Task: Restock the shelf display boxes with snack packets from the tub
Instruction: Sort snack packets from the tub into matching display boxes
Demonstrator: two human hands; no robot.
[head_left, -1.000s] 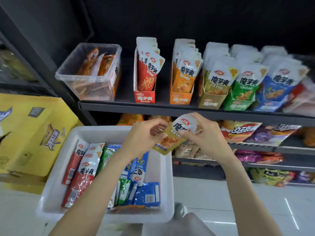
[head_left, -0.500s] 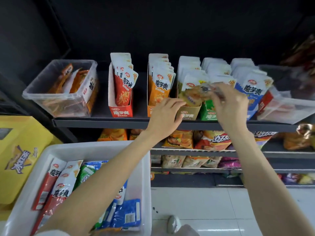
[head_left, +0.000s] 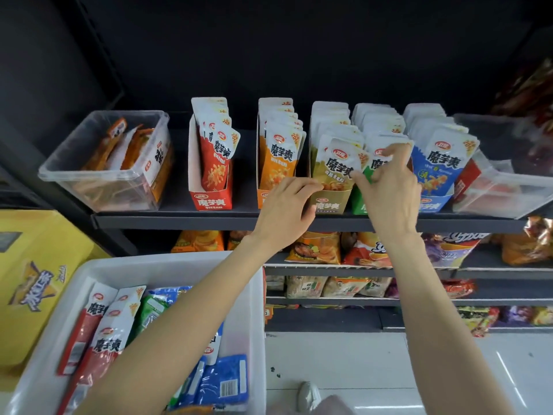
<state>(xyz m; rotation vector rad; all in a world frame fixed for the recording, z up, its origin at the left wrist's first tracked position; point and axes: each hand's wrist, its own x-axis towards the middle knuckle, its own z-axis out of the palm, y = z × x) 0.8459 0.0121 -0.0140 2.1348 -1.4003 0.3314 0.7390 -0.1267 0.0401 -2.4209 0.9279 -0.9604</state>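
Note:
Five display boxes of snack packets stand in a row on the dark shelf (head_left: 179, 221): red (head_left: 211, 202), orange (head_left: 261, 199), gold (head_left: 329, 205), green (head_left: 359, 206), blue (head_left: 431, 205). A gold packet (head_left: 335, 166) stands at the front of the gold box. My left hand (head_left: 284, 211) grips that box's front left corner. My right hand (head_left: 386, 187) pinches the packet's right edge, thumb in front and fingers curled over the green packets behind. Below left, the white tub (head_left: 167, 265) holds red packets (head_left: 101, 339), a green one and blue packets (head_left: 224, 381); my left forearm crosses it.
A clear bin (head_left: 101, 190) with orange packets sits at the shelf's left end, another clear bin (head_left: 502, 199) at the right end. A yellow carton (head_left: 36, 280) stands left of the tub. Lower shelves carry snack bags; white floor lies below.
Both hands rose from above the tub to the shelf. The gold packet went from between my hands into the front of the gold box, and my left hand took hold of that box.

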